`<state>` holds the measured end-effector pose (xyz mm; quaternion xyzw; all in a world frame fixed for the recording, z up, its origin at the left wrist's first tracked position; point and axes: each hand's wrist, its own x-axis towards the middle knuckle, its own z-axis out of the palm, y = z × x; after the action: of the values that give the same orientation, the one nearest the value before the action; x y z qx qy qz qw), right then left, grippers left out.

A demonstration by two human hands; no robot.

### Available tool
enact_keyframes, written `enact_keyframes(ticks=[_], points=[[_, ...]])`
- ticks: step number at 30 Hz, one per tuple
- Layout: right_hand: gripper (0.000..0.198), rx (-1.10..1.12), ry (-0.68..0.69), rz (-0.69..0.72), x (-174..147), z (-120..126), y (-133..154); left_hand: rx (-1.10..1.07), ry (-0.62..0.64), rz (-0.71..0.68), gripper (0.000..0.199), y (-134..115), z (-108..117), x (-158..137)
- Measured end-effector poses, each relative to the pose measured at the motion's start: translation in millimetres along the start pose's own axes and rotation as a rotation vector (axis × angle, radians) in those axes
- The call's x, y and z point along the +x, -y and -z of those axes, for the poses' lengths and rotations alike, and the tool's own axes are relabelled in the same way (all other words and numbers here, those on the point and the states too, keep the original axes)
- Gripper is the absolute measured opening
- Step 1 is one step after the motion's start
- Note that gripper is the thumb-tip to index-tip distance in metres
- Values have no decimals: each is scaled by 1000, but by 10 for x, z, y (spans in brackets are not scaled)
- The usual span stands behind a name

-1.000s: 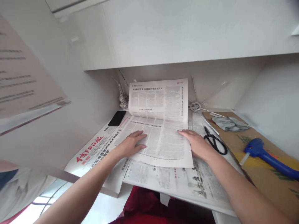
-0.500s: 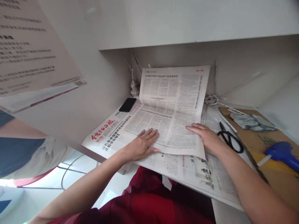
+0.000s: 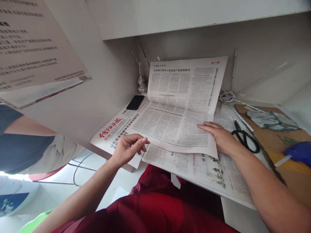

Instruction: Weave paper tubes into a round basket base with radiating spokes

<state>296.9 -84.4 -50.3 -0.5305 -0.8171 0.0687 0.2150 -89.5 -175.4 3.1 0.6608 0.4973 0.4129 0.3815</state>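
An opened newspaper (image 3: 165,124) rests on the tabletop, its upper part bent up against the back wall. My left hand (image 3: 130,149) is by its lower left edge, with the fingers curled in, the thumb over them and nothing visible between. On the right edge of the same newspaper my right hand (image 3: 220,137) lies flat, fingers stretched out over the print; its thumb is hidden. Beneath the opened sheets is another newspaper (image 3: 179,165) with a red headline at its left end.
A black phone (image 3: 135,102) lies at the left back, near a woven paper piece (image 3: 142,82). To the right are black scissors (image 3: 245,137), a cardboard sheet (image 3: 274,139), a crumpled cloth (image 3: 272,121) and a blue glue gun (image 3: 298,152). A person's arm (image 3: 29,126) shows beyond the left partition.
My left hand has lifted off the page, moved left and curled its fingers. My right hand stays on the right edge. The view has shifted slightly.
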Motion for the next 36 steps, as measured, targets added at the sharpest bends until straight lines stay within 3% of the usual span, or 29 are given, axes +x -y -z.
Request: enact_keyframes(ticks=[6,11,14,19,24,27,29,31,34,36], points=[[54,3,9,-12,-2,9,16,224,-26,-155,20,54,-133,58],[62,6,55,5,-4,13,15,498,98,-356,44,162,-243,103],[59,-5,79,-15,-5,18,11,634,168,-390,55,222,-313,136],[60,1,99,-20,12,65,48,735,155,-399,51,258,-373,151],[70,35,86,19,-97,236,374,715,145,-416,53,281,-362,161],[52,69,4,96,-256,348,700,628,113,-439,46,298,-350,159],[33,146,-86,54,-354,385,867,507,56,-449,29,298,-337,147],[23,264,-166,-101,-422,388,945,394,-14,-445,11,284,-318,132],[24,402,-283,-334,-464,363,918,343,-126,-443,11,234,-287,127],[27,438,-329,-396,-468,351,864,389,-187,-464,8,190,-273,147]])
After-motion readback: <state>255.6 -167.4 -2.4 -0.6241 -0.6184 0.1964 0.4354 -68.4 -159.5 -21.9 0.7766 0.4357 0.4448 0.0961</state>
